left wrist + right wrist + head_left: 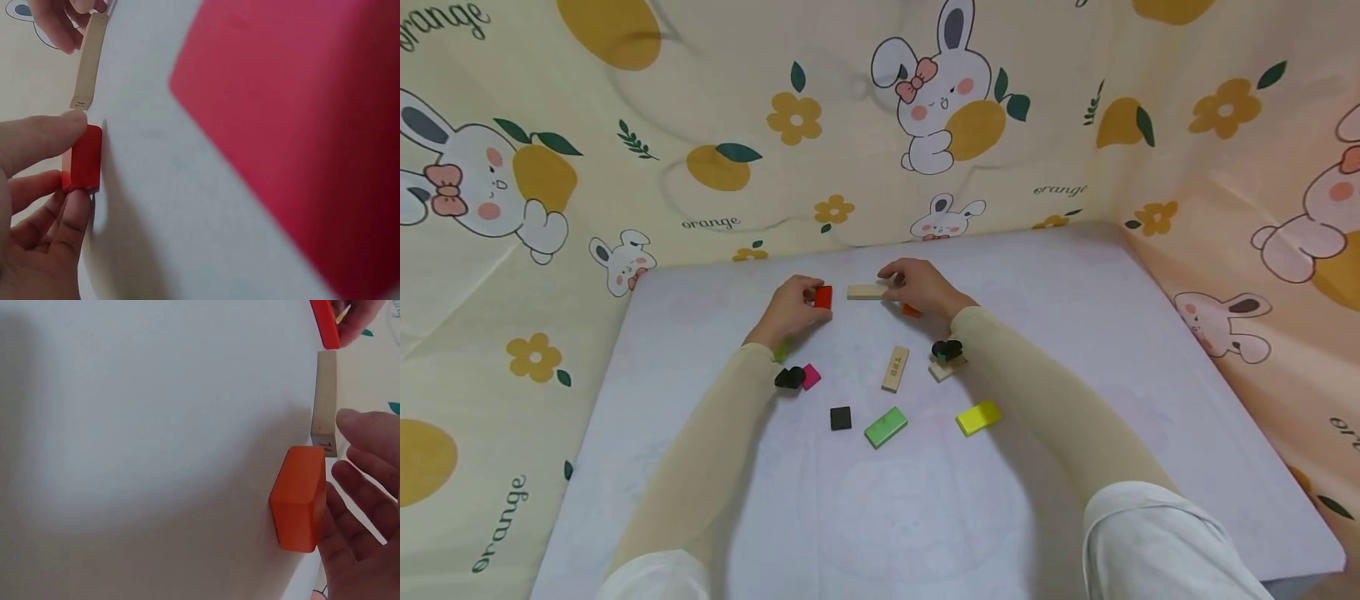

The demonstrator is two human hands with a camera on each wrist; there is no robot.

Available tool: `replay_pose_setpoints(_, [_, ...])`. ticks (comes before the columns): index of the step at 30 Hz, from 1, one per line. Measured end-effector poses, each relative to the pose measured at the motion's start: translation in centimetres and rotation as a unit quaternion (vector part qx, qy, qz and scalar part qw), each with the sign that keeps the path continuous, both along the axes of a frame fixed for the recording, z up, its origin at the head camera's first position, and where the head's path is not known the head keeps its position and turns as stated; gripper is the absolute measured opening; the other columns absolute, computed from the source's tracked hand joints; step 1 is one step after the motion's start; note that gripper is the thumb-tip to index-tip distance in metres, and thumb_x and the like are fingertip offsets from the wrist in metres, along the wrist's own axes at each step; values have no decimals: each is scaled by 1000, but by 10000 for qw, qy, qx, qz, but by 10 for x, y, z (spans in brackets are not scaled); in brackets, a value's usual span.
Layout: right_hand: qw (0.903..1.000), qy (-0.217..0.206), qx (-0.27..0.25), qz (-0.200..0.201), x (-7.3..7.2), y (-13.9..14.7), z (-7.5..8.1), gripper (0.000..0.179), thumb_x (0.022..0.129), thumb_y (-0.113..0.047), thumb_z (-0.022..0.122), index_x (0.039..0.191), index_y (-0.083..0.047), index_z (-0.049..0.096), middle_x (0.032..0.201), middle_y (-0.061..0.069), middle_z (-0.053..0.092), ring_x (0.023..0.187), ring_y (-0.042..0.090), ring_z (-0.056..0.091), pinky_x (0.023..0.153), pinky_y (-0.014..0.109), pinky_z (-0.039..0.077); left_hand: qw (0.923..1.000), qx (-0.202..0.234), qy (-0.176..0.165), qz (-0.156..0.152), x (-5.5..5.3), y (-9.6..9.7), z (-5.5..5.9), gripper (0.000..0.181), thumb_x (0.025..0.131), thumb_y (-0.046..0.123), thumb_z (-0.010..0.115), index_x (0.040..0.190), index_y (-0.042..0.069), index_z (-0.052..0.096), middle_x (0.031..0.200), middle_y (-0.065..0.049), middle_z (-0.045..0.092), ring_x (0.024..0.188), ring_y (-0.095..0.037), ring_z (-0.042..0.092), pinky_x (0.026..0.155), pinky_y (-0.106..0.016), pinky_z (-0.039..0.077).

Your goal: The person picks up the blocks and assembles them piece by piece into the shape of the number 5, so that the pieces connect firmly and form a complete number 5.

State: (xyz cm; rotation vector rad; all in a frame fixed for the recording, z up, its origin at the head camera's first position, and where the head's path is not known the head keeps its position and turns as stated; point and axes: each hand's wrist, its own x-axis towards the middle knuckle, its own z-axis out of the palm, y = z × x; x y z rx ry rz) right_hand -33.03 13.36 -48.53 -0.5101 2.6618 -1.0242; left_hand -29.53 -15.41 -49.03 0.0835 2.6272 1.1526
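My left hand [790, 308] pinches a small red block [86, 157] between thumb and fingertips at the back of the white table. To its right lies a plain wooden block [865, 292], flat and lengthwise, with a marking on its end face. My right hand [925, 287] is over that block's right end, fingers relaxed and spread. In the right wrist view, the thumb tip is right beside the wooden block and the other fingers are behind an orange block [297, 500]. In the head view, the right hand covers most of the orange block.
Nearer on the table [925, 508] lie a lettered wooden block [895, 369], a green block [886, 427], a yellow block [978, 418], a black square block [841, 418] and a pink block [811, 377]. Another wooden block [942, 371] is partly hidden beneath the right wrist camera. A patterned curtain [835, 183] stands behind.
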Motion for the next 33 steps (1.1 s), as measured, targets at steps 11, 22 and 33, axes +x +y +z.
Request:
replay_pose_setpoints(11, [9998,52,206,-49,0,-6,0,32,101,-10,76,134,-9,77,114,9,70,103,25,61,94,39,50,9998,-33,167,-49,2,11,1,63,96,19,85,152,4,59,145,-16,54,127,-34,52,114,-50,47])
replay_pose_setpoints(22, [9998,27,196,-35,-2,-9,-1,31,102,-10,75,133,-8,77,115,7,71,104,24,61,96,38,52,9992,58,376,-96,7,28,-1,62,94,17,86,147,-1,61,130,-15,57,116,-32,53,105,-46,51])
replay_pose_setpoints(33, [9998,6,199,-54,-5,-12,-3,31,102,-9,75,133,-8,77,116,8,71,104,24,62,95,39,53,9988,-67,452,-154,7,32,0,61,95,18,86,146,-3,60,133,-15,56,113,-30,54,102,-43,52])
